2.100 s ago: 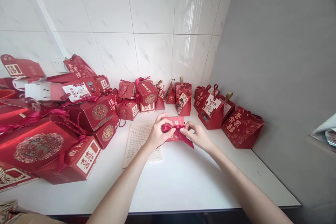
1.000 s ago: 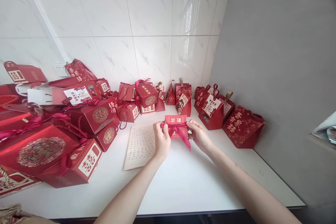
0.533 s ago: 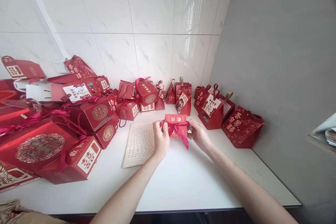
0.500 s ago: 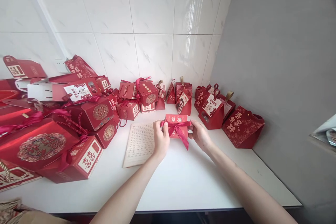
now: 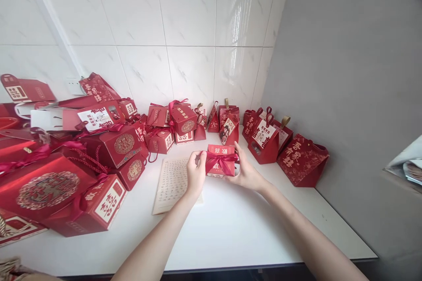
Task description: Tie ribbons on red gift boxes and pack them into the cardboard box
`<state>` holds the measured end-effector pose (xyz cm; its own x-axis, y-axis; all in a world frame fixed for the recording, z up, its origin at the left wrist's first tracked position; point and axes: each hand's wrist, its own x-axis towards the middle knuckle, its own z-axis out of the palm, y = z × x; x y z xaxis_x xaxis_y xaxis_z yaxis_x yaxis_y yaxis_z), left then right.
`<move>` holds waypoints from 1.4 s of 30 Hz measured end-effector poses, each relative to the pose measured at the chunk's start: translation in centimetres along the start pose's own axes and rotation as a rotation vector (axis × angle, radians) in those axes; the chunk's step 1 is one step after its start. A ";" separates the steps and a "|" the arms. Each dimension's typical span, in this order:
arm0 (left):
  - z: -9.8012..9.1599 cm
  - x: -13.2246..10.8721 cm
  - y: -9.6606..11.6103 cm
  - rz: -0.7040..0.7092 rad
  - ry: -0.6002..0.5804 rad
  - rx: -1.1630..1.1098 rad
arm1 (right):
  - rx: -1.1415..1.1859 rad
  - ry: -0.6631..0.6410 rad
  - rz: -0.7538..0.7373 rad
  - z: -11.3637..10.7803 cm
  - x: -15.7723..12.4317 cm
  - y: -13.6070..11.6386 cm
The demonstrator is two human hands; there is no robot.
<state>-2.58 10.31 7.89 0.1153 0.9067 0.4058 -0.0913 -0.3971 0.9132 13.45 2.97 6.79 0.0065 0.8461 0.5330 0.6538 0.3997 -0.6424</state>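
Observation:
A small red gift box [image 5: 214,148] with pale characters on its top sits in front of me, tied with a dark pink ribbon bow [image 5: 219,160]. My left hand [image 5: 197,171] is closed at the box's left side, thumb and finger pinching the ribbon's left loop. My right hand [image 5: 245,169] wraps the box's right side, one finger near its far corner and the thumb side at its near edge. One ribbon tail hangs over the front of the box. Under my left wrist lies an open notebook [image 5: 169,184] with rows of handwriting.
Red gift boxes [image 5: 52,189] with ribbons are piled on the left of the white table [image 5: 231,232]. Several more boxes [image 5: 184,118] stand by the tiled wall. Red triangular boxes [image 5: 303,160] line the right, beside a grey wall. A plastic-wrapped item [image 5: 407,164] juts in at far right.
My right hand has shifted from the ribbon's right end to around the box's right side. The box is turned so its front edge shows more, and the view has moved slightly.

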 end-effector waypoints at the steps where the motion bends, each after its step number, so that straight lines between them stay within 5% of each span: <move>1: -0.1 0.2 0.0 0.001 0.012 0.007 | 0.004 -0.007 0.008 -0.1 0.0 0.0; 15: -0.8 1.1 -0.5 -0.067 0.001 0.145 | -0.028 -0.031 0.068 -0.9 0.2 -0.7; 21: -2.7 2.8 0.5 -0.095 0.118 0.197 | -0.048 -0.046 0.054 -1.0 0.1 -0.6; 24: -3.3 3.0 1.1 -0.055 0.073 0.236 | -0.055 -0.042 0.043 -1.0 0.1 -0.7; 31: -2.1 1.8 1.1 -0.011 -0.190 0.159 | -0.075 -0.052 0.051 -1.0 0.1 -0.6; 42: -1.3 1.4 0.7 0.028 -0.075 0.034 | -0.061 -0.042 0.047 -0.9 0.1 -0.3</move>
<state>-3.80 11.48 9.08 0.1873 0.8822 0.4320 -0.0618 -0.4283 0.9015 13.94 2.67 7.51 0.0071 0.8778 0.4790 0.6981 0.3386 -0.6309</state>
